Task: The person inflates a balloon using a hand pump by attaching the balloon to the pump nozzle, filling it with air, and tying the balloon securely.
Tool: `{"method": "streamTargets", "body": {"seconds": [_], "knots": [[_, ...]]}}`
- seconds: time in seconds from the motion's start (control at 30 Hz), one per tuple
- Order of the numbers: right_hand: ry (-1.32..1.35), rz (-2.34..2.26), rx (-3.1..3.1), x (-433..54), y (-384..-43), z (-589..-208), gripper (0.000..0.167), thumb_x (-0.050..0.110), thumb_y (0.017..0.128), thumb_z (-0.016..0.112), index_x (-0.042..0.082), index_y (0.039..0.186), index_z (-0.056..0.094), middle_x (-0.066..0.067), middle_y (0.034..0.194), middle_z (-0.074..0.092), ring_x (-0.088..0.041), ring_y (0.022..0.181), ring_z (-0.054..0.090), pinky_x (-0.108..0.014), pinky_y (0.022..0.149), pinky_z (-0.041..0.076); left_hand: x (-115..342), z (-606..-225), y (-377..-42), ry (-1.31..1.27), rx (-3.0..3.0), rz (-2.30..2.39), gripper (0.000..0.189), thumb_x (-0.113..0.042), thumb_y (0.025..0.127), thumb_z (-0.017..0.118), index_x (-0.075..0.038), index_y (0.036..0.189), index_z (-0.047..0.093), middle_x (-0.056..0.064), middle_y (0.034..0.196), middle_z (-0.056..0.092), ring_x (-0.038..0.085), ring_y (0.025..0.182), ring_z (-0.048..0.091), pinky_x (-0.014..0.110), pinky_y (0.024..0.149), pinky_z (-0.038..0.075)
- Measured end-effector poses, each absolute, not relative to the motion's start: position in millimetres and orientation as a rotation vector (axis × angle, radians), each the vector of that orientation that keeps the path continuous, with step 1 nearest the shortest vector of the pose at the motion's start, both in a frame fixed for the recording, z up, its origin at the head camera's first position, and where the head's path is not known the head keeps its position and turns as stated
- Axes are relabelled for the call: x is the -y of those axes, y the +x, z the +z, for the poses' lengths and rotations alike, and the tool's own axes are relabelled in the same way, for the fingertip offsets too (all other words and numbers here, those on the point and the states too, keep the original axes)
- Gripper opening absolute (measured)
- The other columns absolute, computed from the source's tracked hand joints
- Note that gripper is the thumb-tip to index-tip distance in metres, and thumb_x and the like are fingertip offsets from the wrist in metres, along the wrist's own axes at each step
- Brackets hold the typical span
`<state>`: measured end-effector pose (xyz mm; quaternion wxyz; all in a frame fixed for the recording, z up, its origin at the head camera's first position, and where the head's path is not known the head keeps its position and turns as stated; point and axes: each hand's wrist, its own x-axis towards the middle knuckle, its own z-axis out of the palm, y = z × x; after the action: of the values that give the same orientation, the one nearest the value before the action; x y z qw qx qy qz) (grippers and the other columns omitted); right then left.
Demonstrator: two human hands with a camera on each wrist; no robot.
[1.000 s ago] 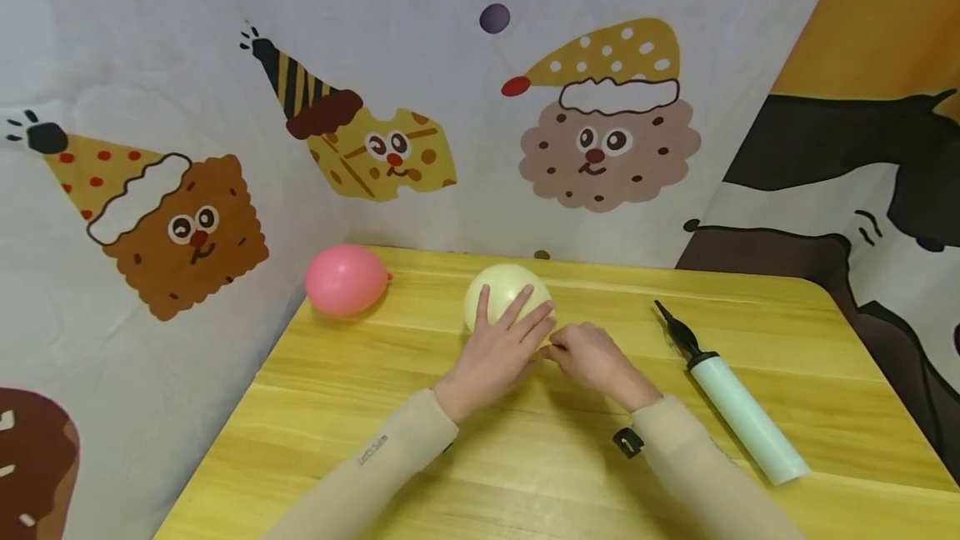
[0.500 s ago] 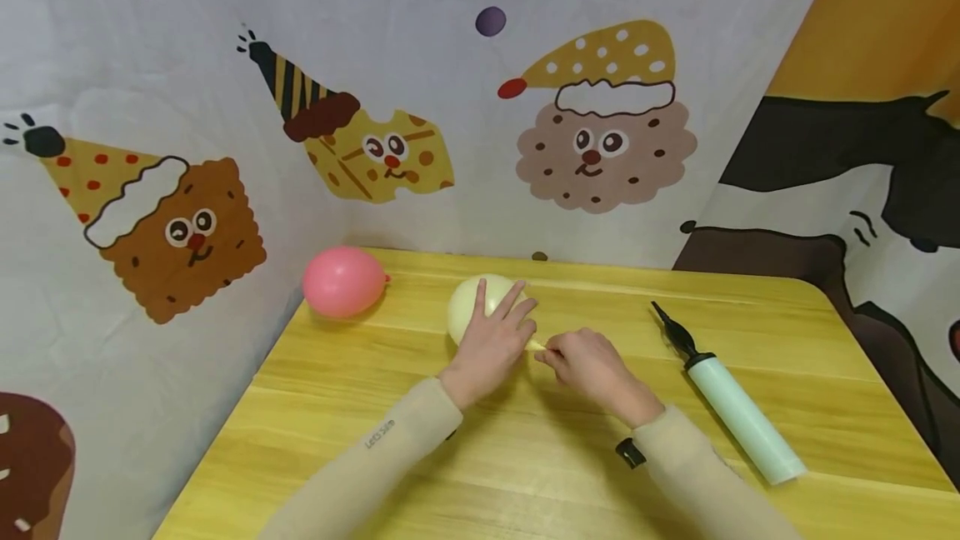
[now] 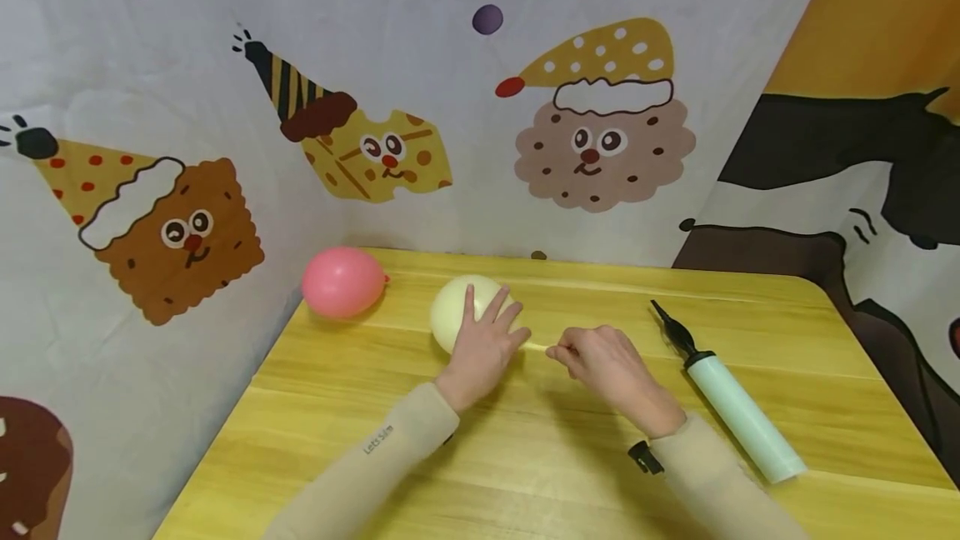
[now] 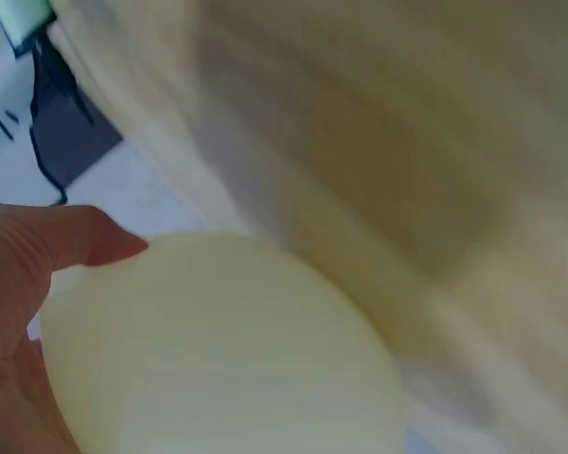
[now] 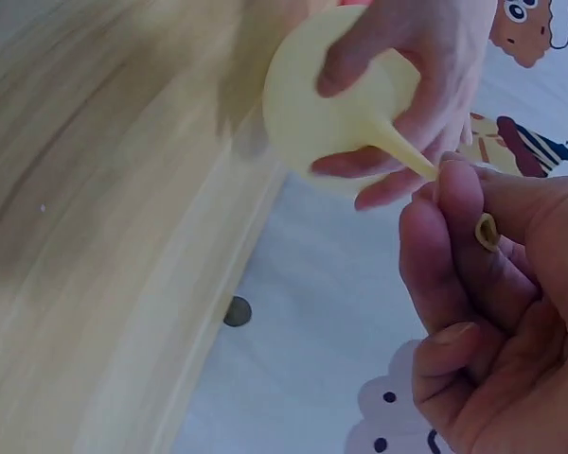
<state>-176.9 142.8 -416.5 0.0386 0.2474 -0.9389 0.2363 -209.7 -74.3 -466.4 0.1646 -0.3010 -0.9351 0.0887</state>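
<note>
A pale yellow inflated balloon (image 3: 448, 319) is over the middle of the table. My left hand (image 3: 480, 348) grips its body from the neck side, fingers spread over it. In the left wrist view the thumb lies against the balloon (image 4: 227, 350). To the right, my right hand (image 3: 609, 369) pinches the balloon's neck (image 5: 405, 151), drawn out thin and straight between the two hands. The rolled mouth (image 5: 488, 232) of the neck pokes out between the right hand's fingers in the right wrist view.
A pink balloon (image 3: 343, 282) with its neck knotted lies at the back left corner of the table (image 3: 525, 473). A mint-green hand pump (image 3: 742, 415) with a black nozzle lies on the right. Behind the table hangs a cloth (image 3: 480, 223) printed with cartoon snacks.
The left hand and the yellow balloon have moved left, while the right hand has shifted slightly right. More of the neck shows, stretched longer between the hands.
</note>
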Motion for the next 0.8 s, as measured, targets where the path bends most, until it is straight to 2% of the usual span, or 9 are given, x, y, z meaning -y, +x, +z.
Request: {"method": "streamTargets", "body": {"seconds": [0.07,0.17,0.27,0.3,0.37,0.43,0.53,0.67,0.8], "knots": [[0.765,0.754,2.912,-142,-178,-418,0.018,0.019,0.097,0.075,0.013,0.081,0.072,0.015,0.058,0.052,-0.001,0.047,0.043,-0.022,0.046,0.038,69,-470,-205,-0.887,2.669,0.289,0.041,-0.037,0.091,0.081,-0.036,0.130,0.069,0.002,0.157,0.046,0.034,0.157,0.019,0.075,0.117,0.003],[0.814,0.793,2.979,-141,-180,-421,0.011,0.012,0.098,0.073,0.008,0.088,0.073,0.012,0.062,0.054,-0.003,0.050,0.043,-0.022,0.048,0.038,62,-475,-199,-0.911,2.654,0.296,0.047,-0.060,0.093,0.069,-0.035,0.133,0.068,0.002,0.162,0.041,0.033,0.158,0.014,0.075,0.118,0.000],[0.899,0.794,3.001,-142,-180,-423,0.006,0.005,0.099,0.069,0.004,0.095,0.073,0.010,0.066,0.054,-0.003,0.053,0.042,-0.022,0.050,0.039,60,-477,-196,-0.906,2.626,0.314,0.050,-0.067,0.097,0.057,-0.032,0.130,0.070,0.001,0.162,0.040,0.032,0.158,0.013,0.074,0.118,0.000],[0.921,0.786,2.993,-142,-180,-424,0.006,0.005,0.099,0.068,0.004,0.096,0.073,0.010,0.066,0.054,-0.003,0.053,0.041,-0.022,0.050,0.039,60,-477,-195,-0.897,2.615,0.327,0.049,-0.066,0.098,0.057,-0.031,0.128,0.072,0.001,0.162,0.042,0.032,0.158,0.014,0.074,0.118,0.001],[0.938,0.777,2.971,-143,-178,-424,0.006,0.004,0.099,0.068,0.003,0.097,0.073,0.010,0.067,0.055,-0.002,0.054,0.042,-0.022,0.050,0.039,60,-475,-194,-0.881,2.591,0.362,0.034,-0.052,0.100,0.064,-0.029,0.123,0.075,-0.001,0.159,0.046,0.030,0.157,0.018,0.074,0.118,0.003],[0.932,0.785,2.944,-144,-177,-425,0.006,0.005,0.099,0.068,0.003,0.097,0.073,0.011,0.067,0.056,-0.001,0.054,0.043,-0.021,0.050,0.041,61,-471,-195,-0.870,2.573,0.397,0.025,-0.037,0.097,0.074,-0.026,0.119,0.077,-0.002,0.152,0.054,0.028,0.155,0.026,0.073,0.119,0.005],[0.899,0.823,2.909,-141,-174,-424,0.007,0.007,0.100,0.069,0.005,0.095,0.073,0.012,0.066,0.056,0.000,0.054,0.045,-0.021,0.051,0.043,63,-461,-196,-0.861,2.589,0.423,0.032,-0.020,0.093,0.078,-0.022,0.125,0.075,-0.002,0.134,0.068,0.024,0.144,0.046,0.070,0.121,0.009],[0.862,0.829,2.857,-134,-170,-423,0.008,0.009,0.099,0.070,0.007,0.092,0.072,0.013,0.065,0.054,0.001,0.054,0.045,-0.021,0.051,0.043,64,-450,-199,-0.893,2.655,0.318,0.045,-0.018,0.094,0.078,-0.025,0.137,0.068,-0.009,0.118,0.075,0.018,0.130,0.059,0.065,0.122,0.016],[0.832,0.808,2.835,-133,-169,-424,0.009,0.010,0.099,0.071,0.008,0.090,0.073,0.013,0.064,0.053,0.001,0.052,0.043,-0.021,0.050,0.042,65,-452,-199,-0.966,2.713,-0.053,0.035,-0.008,0.092,0.078,-0.028,0.120,0.076,-0.015,0.113,0.075,0.017,0.133,0.057,0.064,0.123,0.014]]}}
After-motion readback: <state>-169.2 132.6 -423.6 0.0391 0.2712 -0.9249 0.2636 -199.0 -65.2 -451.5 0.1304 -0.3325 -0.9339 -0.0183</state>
